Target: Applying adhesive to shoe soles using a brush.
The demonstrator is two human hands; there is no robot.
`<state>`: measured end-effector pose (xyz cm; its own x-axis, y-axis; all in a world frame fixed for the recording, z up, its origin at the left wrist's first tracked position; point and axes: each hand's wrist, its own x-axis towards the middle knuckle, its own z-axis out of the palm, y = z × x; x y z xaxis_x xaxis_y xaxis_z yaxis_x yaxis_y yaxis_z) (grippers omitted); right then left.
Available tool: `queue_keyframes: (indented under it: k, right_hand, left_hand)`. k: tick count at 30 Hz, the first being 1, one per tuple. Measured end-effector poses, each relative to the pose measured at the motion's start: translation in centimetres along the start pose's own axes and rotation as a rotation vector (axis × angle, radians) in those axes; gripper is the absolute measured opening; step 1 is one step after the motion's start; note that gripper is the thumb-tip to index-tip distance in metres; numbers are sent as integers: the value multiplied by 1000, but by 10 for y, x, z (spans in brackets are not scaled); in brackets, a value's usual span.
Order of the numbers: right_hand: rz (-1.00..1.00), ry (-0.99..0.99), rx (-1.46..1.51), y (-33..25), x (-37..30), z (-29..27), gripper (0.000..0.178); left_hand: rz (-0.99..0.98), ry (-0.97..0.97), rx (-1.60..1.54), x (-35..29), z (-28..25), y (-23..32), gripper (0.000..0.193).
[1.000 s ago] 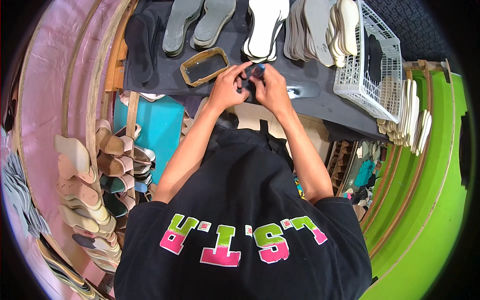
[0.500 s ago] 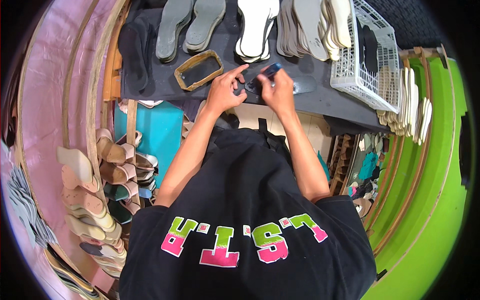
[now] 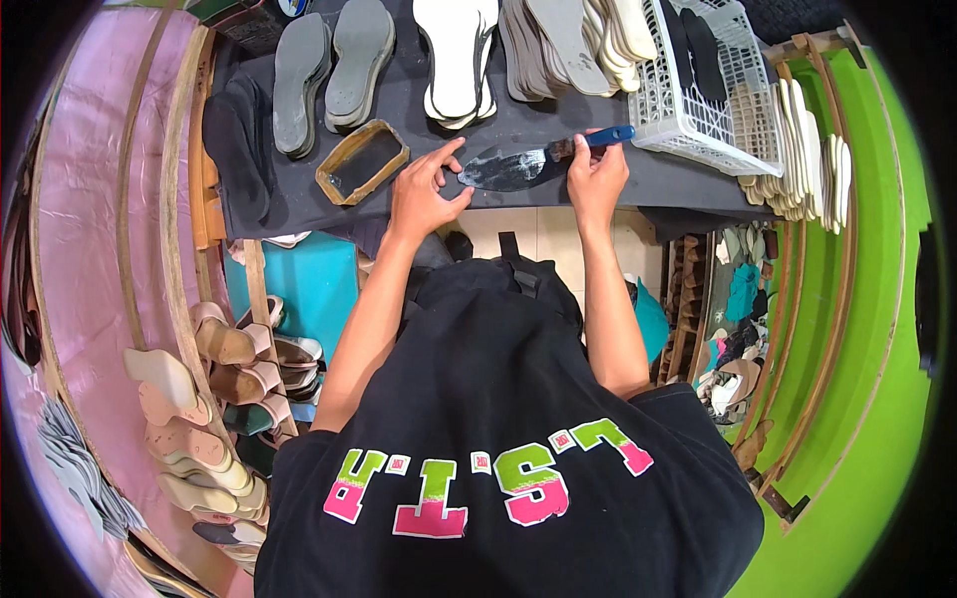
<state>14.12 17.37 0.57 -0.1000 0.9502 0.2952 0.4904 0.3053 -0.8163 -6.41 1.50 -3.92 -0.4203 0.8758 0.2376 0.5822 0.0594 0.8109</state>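
A dark insole [image 3: 503, 171] with wet-looking whitish smears lies near the front edge of the black-covered table [image 3: 299, 204]. My right hand [image 3: 598, 179] is closed round a blue-handled brush [image 3: 613, 136], its dark head pointing left over the insole's right part. That hand and the brush cover part of the insole's right end. By the left tip, my left hand [image 3: 427, 189] has its thumb and fingers apart and holds nothing. Whether it touches the insole I cannot tell. Just left of it stands a shallow tan-rimmed tray [image 3: 327, 181] with a dark inside.
Stacks of grey insoles [image 3: 299, 85] and white insoles [image 3: 451, 55] line the table's far side. A white plastic crate [image 3: 648, 105] stands at the right, with dark pieces in it. Wooden racks with shoe parts [image 3: 224, 344] flank me on the left.
The view has shifted, so the table's things appear further left. The brush has turned: its handle now points right and its head left. My left hand stays by the insole's tip.
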Motion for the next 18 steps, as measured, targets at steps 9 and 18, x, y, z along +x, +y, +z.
queue_keyframes:
  k: [9,18]
  right_hand:
    - [-364,-273,76,-46,-40,60,11]
    - [-481,-169,-141,-36,-13,40,15]
  left_hand:
    - [23,36,-25,-2,2,-5,74]
    - [15,-1,-14,1,1,-3,63]
